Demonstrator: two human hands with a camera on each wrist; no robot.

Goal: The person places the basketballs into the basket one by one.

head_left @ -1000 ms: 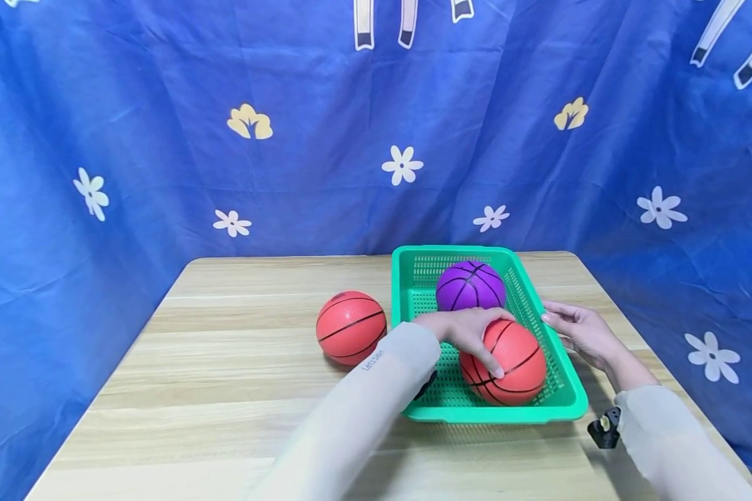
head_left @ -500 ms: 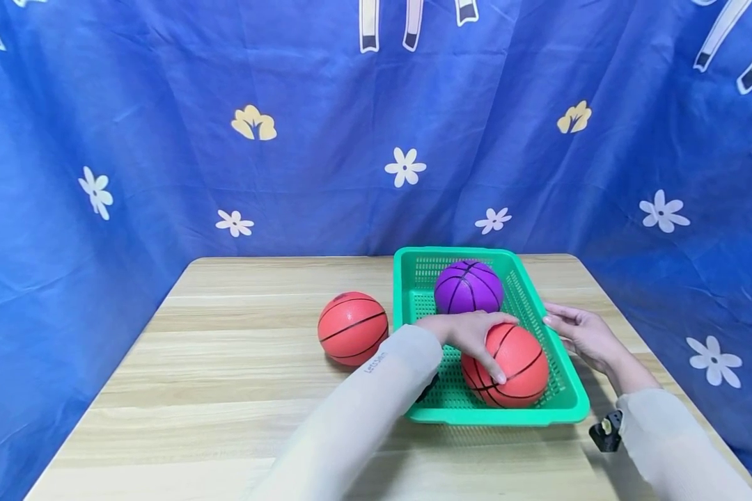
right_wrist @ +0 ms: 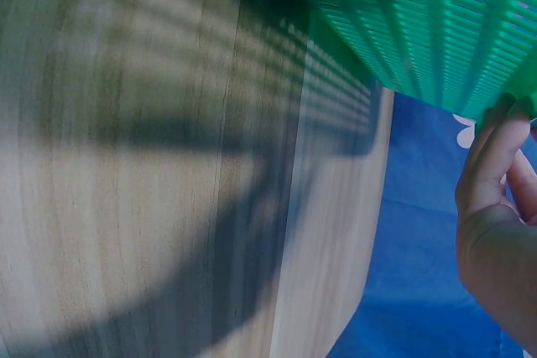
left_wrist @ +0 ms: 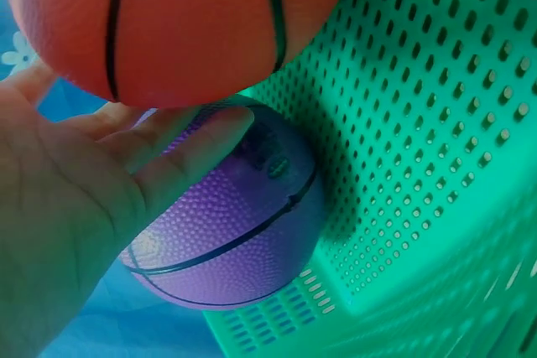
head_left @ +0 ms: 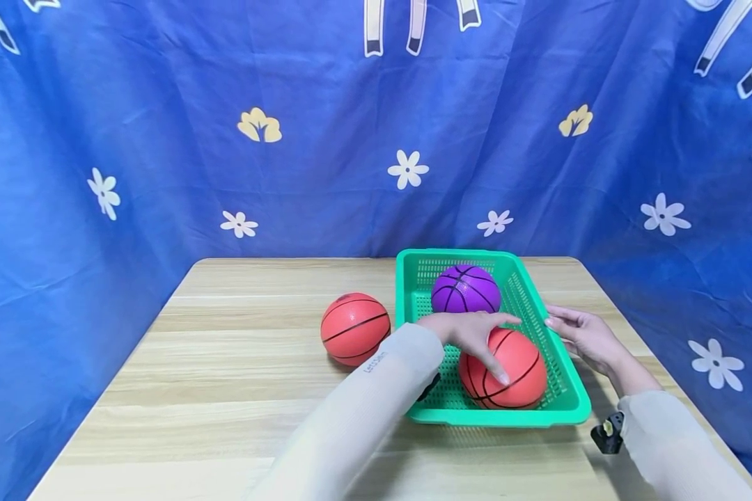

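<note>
A green plastic basket [head_left: 498, 417] holds a purple basketball [head_left: 466, 289] toward the back and an orange-red basketball [head_left: 517, 372] at the front. My left hand [head_left: 473, 334] reaches in over the left side, its thumb along the front ball's upper side. In the left wrist view its fingers extend nearly straight between the orange-red ball [left_wrist: 185, 23] and the purple ball [left_wrist: 226, 207]. Outside the basket's right wall, my right hand [head_left: 589, 339] holds the rim, its thumb at the edge. The right wrist view has its bent fingers [right_wrist: 499, 148] up against the basket wall [right_wrist: 403, 23].
Another orange-red basketball [head_left: 354, 330] rests on the wooden table [head_left: 225, 390], left of the basket. A blue patterned curtain [head_left: 326, 139] hangs behind and along both sides. Below the right cuff is a black wrist device [head_left: 608, 433].
The purple ball has rolled a little to the left inside the basket. My left fingers have lifted slightly off the front ball's top. My right hand stays at the rim.
</note>
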